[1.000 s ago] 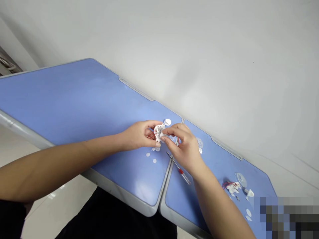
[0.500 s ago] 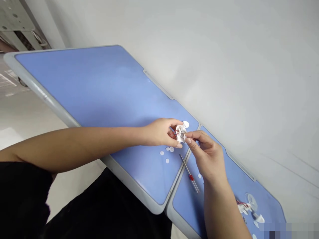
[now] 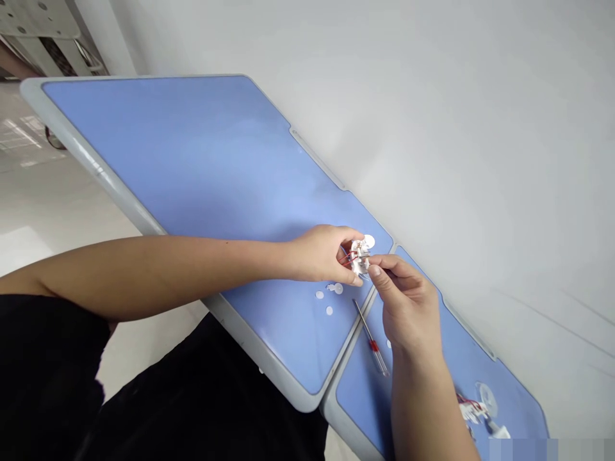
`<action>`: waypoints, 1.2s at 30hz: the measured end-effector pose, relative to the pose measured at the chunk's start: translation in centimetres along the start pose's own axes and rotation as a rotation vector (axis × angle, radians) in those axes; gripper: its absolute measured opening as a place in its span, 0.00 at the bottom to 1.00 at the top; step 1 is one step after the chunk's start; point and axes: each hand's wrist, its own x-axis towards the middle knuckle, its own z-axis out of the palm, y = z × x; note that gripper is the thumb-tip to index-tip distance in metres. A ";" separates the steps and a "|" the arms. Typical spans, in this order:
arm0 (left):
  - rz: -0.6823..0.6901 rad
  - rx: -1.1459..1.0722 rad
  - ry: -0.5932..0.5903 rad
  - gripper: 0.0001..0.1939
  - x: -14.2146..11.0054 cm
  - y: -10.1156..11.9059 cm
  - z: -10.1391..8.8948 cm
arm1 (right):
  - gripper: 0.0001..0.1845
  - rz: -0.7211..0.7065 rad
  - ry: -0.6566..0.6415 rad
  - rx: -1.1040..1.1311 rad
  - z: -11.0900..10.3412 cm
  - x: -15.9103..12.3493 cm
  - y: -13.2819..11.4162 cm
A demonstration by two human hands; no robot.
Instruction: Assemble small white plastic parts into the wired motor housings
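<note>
Blue desks (image 3: 192,160) | red-handled screwdriver (image 3: 372,346) | white discs (image 3: 329,310) | wired white part (image 3: 469,410)

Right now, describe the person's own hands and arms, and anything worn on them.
The left hand and right hand are bare, with no glove, ring or watch showing. The left forearm and right forearm are uncovered. Black clothing shows below them.

hidden: white wired part (image 3: 359,256) at centre, partly behind left hand (image 3: 319,256) and right hand (image 3: 408,307) | too small: its inner pieces | cut off: perforated metal panel (image 3: 43,25), upper left, by top edge | blurred: mosaic patch (image 3: 548,449), lower right corner
</note>
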 end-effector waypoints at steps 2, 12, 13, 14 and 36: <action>0.009 0.009 0.005 0.23 0.0 0.0 0.0 | 0.07 0.011 -0.006 0.007 0.0 0.0 -0.1; 0.003 0.003 -0.024 0.23 -0.1 0.0 -0.1 | 0.07 0.067 -0.023 0.005 -0.3 0.0 -0.3; 0.001 0.002 -0.023 0.24 -0.1 0.0 -0.1 | 0.07 0.065 -0.022 0.004 -0.3 0.0 -0.3; -0.002 0.001 -0.022 0.24 -0.1 -0.1 -0.1 | 0.08 0.063 -0.025 0.003 -0.3 0.0 -0.2; 0.001 -0.076 -0.054 0.27 0.3 -0.8 0.0 | 0.04 -0.399 0.153 -0.558 0.7 -0.8 -1.0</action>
